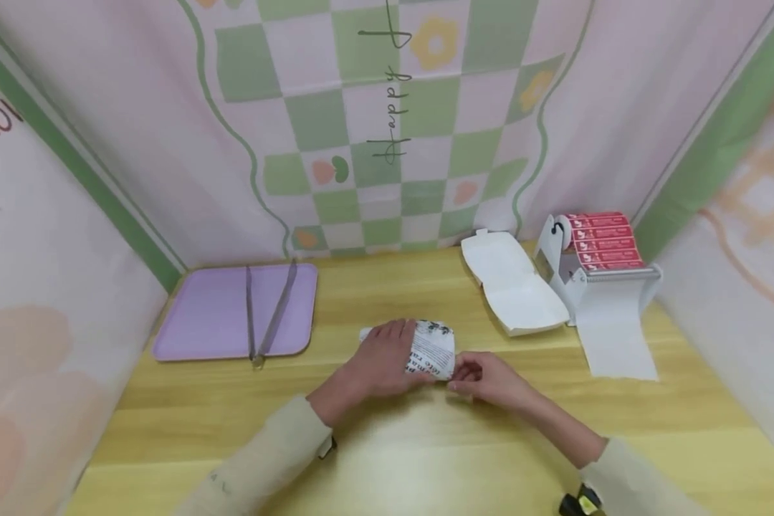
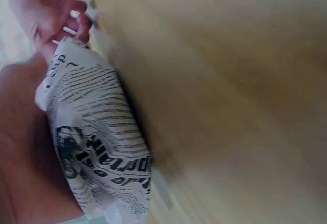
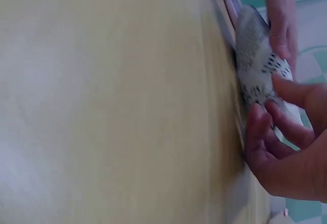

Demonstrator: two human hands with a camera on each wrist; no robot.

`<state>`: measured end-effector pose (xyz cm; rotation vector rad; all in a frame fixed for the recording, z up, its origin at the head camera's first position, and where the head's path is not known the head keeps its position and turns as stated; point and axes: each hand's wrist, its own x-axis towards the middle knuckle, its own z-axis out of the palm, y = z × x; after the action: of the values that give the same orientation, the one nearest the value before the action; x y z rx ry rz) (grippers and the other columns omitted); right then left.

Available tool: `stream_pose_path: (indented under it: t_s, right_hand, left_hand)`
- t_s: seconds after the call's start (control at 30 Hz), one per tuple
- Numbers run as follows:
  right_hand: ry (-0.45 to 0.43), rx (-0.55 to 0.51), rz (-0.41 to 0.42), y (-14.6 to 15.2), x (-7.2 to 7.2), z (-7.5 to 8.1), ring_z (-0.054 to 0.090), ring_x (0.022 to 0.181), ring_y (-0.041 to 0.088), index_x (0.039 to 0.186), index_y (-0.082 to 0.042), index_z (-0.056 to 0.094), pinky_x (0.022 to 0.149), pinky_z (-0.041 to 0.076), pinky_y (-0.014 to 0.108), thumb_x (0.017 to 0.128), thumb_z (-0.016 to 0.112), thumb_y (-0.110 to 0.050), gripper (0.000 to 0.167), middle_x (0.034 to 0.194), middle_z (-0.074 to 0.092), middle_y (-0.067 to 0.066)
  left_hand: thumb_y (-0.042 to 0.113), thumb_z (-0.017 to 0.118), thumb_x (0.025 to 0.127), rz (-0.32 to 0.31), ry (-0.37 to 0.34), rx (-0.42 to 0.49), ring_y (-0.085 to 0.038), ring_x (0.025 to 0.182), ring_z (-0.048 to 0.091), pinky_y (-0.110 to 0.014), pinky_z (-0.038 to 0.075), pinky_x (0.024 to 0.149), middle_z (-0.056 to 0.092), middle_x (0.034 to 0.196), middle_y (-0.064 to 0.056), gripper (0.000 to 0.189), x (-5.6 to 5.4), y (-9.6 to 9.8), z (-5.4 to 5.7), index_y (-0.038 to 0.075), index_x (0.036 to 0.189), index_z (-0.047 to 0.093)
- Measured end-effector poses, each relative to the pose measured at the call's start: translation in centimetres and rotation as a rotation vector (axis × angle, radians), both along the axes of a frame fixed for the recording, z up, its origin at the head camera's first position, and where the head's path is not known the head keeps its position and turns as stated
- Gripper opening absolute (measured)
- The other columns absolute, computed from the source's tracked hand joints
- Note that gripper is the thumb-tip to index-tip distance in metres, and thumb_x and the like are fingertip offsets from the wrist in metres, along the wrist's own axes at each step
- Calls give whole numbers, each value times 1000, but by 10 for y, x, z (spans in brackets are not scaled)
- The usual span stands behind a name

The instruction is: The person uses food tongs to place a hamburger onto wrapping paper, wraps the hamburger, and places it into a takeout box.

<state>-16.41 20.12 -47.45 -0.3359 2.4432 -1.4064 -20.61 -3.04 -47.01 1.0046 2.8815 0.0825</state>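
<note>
A small bundle wrapped in white paper with black newspaper-style print (image 1: 433,350) lies on the wooden table, its contents hidden. My left hand (image 1: 387,358) holds it from the left, laid over its top with the thumb along the near side. At the bundle's right end, my right hand (image 1: 490,378) pinches the paper with curled fingers. The left wrist view shows the printed side of the bundle (image 2: 102,132) close up, slightly creased. Thumb and fingers of the right hand (image 3: 286,137) meet at the folded end in the right wrist view.
A purple tray (image 1: 209,315) with metal tongs (image 1: 274,322) across it stands at the left. An open white box (image 1: 516,287) lies at the back right. Beside it is a label dispenser (image 1: 577,279) with a red label roll (image 1: 606,240) and a hanging white strip. Printed curtains enclose the table.
</note>
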Motion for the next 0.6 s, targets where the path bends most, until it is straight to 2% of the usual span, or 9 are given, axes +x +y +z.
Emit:
stream_pose_path:
  t_s: [0.07,0.17,0.27,0.37,0.5,0.53,0.6]
  right_hand:
    - [34,-3,16,-5,0,-1,61,77,13,97,0,68,65,54,22,85,75,-10,18,88,69,9]
    - [50,-5,-9,-10,-3,-2,58,71,12,92,0,71,61,51,21,82,77,-7,14,83,69,9]
    - [65,14,13,-10,-5,-2,56,67,10,88,1,72,59,50,20,81,76,-4,10,78,68,9]
    - [135,83,36,-8,-7,0,53,64,7,83,-2,71,58,48,20,82,75,-5,5,74,67,4]
    - [242,168,76,-4,-9,2,49,64,3,79,-8,68,58,45,19,83,76,-8,9,71,63,-3]
    - [246,171,91,-2,-9,2,49,64,3,79,-8,67,58,45,19,83,76,-8,9,71,62,-3]
    - [199,137,135,1,-11,2,51,63,4,82,-5,68,57,46,20,86,74,-9,8,72,64,1]
  left_hand:
    - [74,64,80,-11,-2,-35,-32,146,36,-45,34,120,35,158,-20,117,-3,-2,2,0,157,16]
    - [59,81,71,-33,7,-67,-31,145,37,-44,34,120,38,156,-20,122,-5,-4,4,0,157,18]
    - [39,85,71,-47,4,-73,-31,144,39,-44,35,120,40,154,-19,114,-6,-4,5,1,156,19]
    - [29,86,69,-48,-13,-78,-32,144,38,-44,34,120,39,154,-19,113,-6,-2,6,2,156,19]
    - [30,89,67,-50,-36,-87,-32,145,37,-45,33,121,39,154,-19,116,-5,-1,7,2,156,19]
    - [30,89,67,-53,-38,-89,-32,145,37,-45,33,121,39,154,-19,117,-5,-1,7,2,156,19]
    - [30,90,66,-60,-34,-93,-32,145,38,-45,34,120,39,154,-19,116,-4,-1,8,2,155,20]
